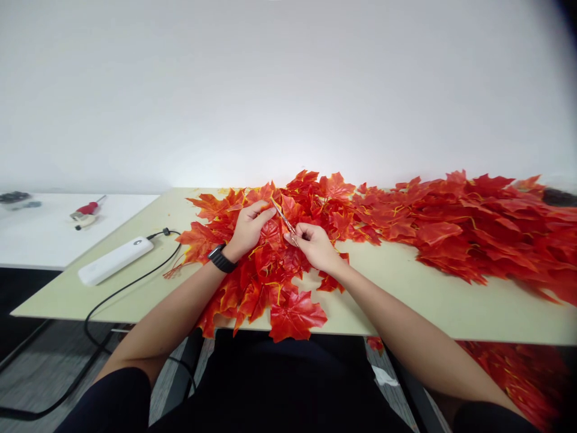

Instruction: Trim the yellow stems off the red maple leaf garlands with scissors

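Red-orange artificial maple leaves (297,316) with yellow stems lie in a loose heap in front of me, reaching the table's front edge. My left hand (249,227), with a dark watch (222,258) on the wrist, is closed among the leaves on the heap's left side. Its thumb and fingers pinch part of them; the exact piece between the fingertips is hidden. My right hand (314,245) is closed around slim metal scissors (283,218). Their tips point up and left, close to my left thumb, above the leaves.
A larger pile of leaves (496,234) spreads over the right of the pale table (383,300). At left lie a white elongated device (116,260) with a black cable (130,282) and a red-handled tool (88,210) on a white table. More leaves (514,376) are below at right.
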`<action>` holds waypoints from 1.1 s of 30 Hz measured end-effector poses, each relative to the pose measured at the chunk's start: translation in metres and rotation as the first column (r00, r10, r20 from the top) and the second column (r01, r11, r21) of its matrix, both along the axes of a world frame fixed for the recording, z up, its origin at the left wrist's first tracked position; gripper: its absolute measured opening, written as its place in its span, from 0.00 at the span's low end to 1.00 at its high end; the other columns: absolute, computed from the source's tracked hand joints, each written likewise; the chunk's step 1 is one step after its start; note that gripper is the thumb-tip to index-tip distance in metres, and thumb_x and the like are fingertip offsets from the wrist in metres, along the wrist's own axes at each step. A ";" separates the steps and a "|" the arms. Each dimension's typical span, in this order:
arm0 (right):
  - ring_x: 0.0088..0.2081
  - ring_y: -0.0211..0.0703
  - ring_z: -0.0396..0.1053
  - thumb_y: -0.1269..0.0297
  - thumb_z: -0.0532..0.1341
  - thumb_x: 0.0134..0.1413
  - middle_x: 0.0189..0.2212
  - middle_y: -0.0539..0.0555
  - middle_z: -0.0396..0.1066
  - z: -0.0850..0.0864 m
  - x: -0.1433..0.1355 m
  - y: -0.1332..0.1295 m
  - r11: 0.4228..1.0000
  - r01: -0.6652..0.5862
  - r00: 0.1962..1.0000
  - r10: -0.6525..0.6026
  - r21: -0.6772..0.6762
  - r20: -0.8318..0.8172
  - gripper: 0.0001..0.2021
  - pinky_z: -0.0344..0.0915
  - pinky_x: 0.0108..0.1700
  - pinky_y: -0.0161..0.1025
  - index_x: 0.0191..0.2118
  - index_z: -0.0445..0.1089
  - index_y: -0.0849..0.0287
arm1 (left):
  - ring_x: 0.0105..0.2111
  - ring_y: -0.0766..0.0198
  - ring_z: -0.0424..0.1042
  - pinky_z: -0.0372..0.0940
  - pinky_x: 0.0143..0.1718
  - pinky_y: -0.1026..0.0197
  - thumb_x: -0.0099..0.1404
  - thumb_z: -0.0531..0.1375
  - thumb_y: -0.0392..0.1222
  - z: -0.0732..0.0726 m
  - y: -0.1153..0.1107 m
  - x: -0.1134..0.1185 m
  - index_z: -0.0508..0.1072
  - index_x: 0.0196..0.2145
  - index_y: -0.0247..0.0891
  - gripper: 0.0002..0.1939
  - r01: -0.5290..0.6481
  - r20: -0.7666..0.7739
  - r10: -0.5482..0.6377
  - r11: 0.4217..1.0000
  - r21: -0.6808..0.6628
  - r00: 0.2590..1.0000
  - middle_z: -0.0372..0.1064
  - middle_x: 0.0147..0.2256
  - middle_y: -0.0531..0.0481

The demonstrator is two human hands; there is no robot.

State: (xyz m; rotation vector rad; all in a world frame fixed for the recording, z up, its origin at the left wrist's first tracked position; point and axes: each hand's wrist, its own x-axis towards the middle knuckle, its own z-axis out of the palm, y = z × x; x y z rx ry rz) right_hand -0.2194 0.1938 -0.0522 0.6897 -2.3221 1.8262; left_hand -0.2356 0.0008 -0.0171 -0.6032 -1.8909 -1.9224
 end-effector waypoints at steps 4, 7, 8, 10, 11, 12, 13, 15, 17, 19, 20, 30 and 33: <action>0.27 0.36 0.50 0.39 0.69 0.53 0.23 0.47 0.53 0.003 0.002 -0.001 1.000 0.003 1.000 -0.003 -0.011 -0.002 0.31 0.51 0.30 0.36 0.24 0.51 0.56 | 0.41 0.62 0.72 0.65 0.52 0.58 0.60 0.69 0.47 -0.002 -0.002 -0.004 0.81 0.29 0.39 0.09 -0.058 -0.075 0.057 0.998 -0.007 0.996 0.76 0.38 0.48; 0.27 0.36 0.50 0.41 0.69 0.53 0.23 0.47 0.54 0.003 0.002 -0.001 1.000 0.001 1.000 -0.001 -0.006 0.008 0.31 0.51 0.30 0.36 0.24 0.52 0.57 | 0.45 0.60 0.74 0.65 0.56 0.56 0.60 0.70 0.47 -0.005 -0.003 -0.005 0.83 0.30 0.39 0.09 -0.070 -0.065 0.069 0.997 -0.013 0.995 0.77 0.41 0.47; 0.27 0.36 0.50 0.41 0.69 0.53 0.23 0.47 0.54 0.003 0.002 0.000 1.000 0.001 1.000 -0.001 -0.009 0.009 0.30 0.51 0.30 0.36 0.24 0.52 0.57 | 0.46 0.59 0.74 0.65 0.56 0.56 0.60 0.70 0.47 -0.005 -0.003 -0.005 0.84 0.31 0.40 0.09 -0.070 -0.059 0.069 0.997 -0.014 0.996 0.78 0.43 0.47; 0.28 0.36 0.50 0.41 0.70 0.53 0.23 0.47 0.54 0.003 0.002 0.000 1.000 -0.001 1.000 0.001 -0.013 0.013 0.30 0.51 0.30 0.36 0.24 0.52 0.57 | 0.48 0.57 0.75 0.65 0.58 0.55 0.61 0.70 0.48 -0.005 -0.004 -0.004 0.85 0.34 0.40 0.09 -0.051 -0.043 0.051 0.999 -0.013 0.998 0.79 0.46 0.45; 0.28 0.36 0.50 0.42 0.70 0.53 0.23 0.47 0.54 0.002 0.002 0.000 1.000 -0.002 1.000 0.003 -0.016 0.013 0.30 0.51 0.30 0.36 0.24 0.52 0.57 | 0.50 0.56 0.75 0.65 0.60 0.54 0.61 0.69 0.47 -0.004 -0.003 -0.003 0.86 0.36 0.41 0.10 -0.031 -0.032 0.031 0.999 -0.012 0.999 0.79 0.47 0.45; 0.28 0.36 0.50 0.42 0.70 0.53 0.23 0.47 0.54 0.002 0.001 0.000 1.000 -0.004 1.000 0.005 -0.018 0.015 0.30 0.51 0.30 0.36 0.24 0.52 0.57 | 0.52 0.55 0.76 0.64 0.61 0.54 0.62 0.69 0.47 -0.003 -0.003 -0.002 0.86 0.39 0.41 0.11 -0.007 -0.019 0.007 1.000 -0.009 1.000 0.80 0.49 0.44; 0.28 0.35 0.50 0.42 0.69 0.53 0.23 0.47 0.54 0.002 0.001 0.000 1.000 -0.006 1.000 0.007 -0.019 0.016 0.30 0.51 0.30 0.35 0.24 0.52 0.57 | 0.54 0.54 0.75 0.64 0.62 0.53 0.63 0.69 0.47 -0.003 -0.003 -0.001 0.86 0.41 0.41 0.12 0.019 -0.005 -0.019 1.000 -0.005 1.000 0.80 0.50 0.44; 0.28 0.35 0.50 0.42 0.69 0.54 0.23 0.47 0.54 0.001 0.001 0.000 1.000 -0.011 1.000 0.011 -0.021 0.016 0.30 0.51 0.30 0.35 0.24 0.52 0.57 | 0.57 0.52 0.75 0.64 0.64 0.52 0.63 0.69 0.48 -0.002 -0.003 0.001 0.86 0.44 0.40 0.14 0.058 0.027 -0.058 0.998 0.007 0.998 0.79 0.52 0.43; 0.27 0.35 0.50 0.42 0.69 0.54 0.23 0.47 0.53 0.000 0.000 -0.001 1.000 -0.016 1.000 0.016 -0.023 0.017 0.30 0.52 0.30 0.35 0.24 0.51 0.57 | 0.56 0.50 0.76 0.65 0.63 0.50 0.64 0.69 0.49 -0.003 -0.003 0.001 0.86 0.45 0.40 0.15 0.078 0.054 -0.079 0.997 0.019 0.995 0.80 0.51 0.43; 0.28 0.35 0.50 0.41 0.69 0.54 0.23 0.47 0.53 -0.001 -0.001 -0.001 0.999 -0.020 1.000 0.021 -0.029 0.018 0.30 0.53 0.31 0.35 0.24 0.51 0.57 | 0.54 0.50 0.78 0.67 0.62 0.50 0.64 0.68 0.50 -0.004 -0.003 0.001 0.86 0.44 0.39 0.15 0.087 0.068 -0.088 0.996 0.027 0.994 0.81 0.49 0.44; 0.28 0.35 0.50 0.40 0.69 0.53 0.23 0.47 0.54 -0.001 -0.001 -0.001 0.999 -0.022 1.000 0.022 -0.032 0.018 0.30 0.53 0.31 0.35 0.24 0.51 0.57 | 0.53 0.50 0.78 0.67 0.61 0.50 0.64 0.68 0.50 -0.004 -0.004 0.001 0.86 0.43 0.39 0.15 0.088 0.071 -0.090 0.996 0.028 0.993 0.81 0.49 0.44; 0.27 0.36 0.52 0.41 0.69 0.53 0.23 0.47 0.55 0.002 0.003 -0.002 0.999 -0.021 0.998 0.022 -0.029 0.052 0.30 0.54 0.31 0.36 0.24 0.53 0.57 | 0.39 0.57 0.79 0.71 0.45 0.58 0.63 0.68 0.50 -0.004 -0.005 0.001 0.86 0.38 0.36 0.15 0.021 0.110 -0.019 1.000 -0.012 0.994 0.82 0.35 0.47; 0.27 0.36 0.52 0.40 0.69 0.52 0.23 0.47 0.55 0.001 0.002 -0.003 0.999 -0.015 0.998 0.017 -0.028 0.054 0.29 0.55 0.32 0.36 0.24 0.53 0.57 | 0.37 0.59 0.77 0.70 0.42 0.60 0.63 0.68 0.49 -0.004 -0.005 0.001 0.86 0.36 0.36 0.13 0.016 0.104 -0.014 1.000 -0.018 0.994 0.80 0.31 0.49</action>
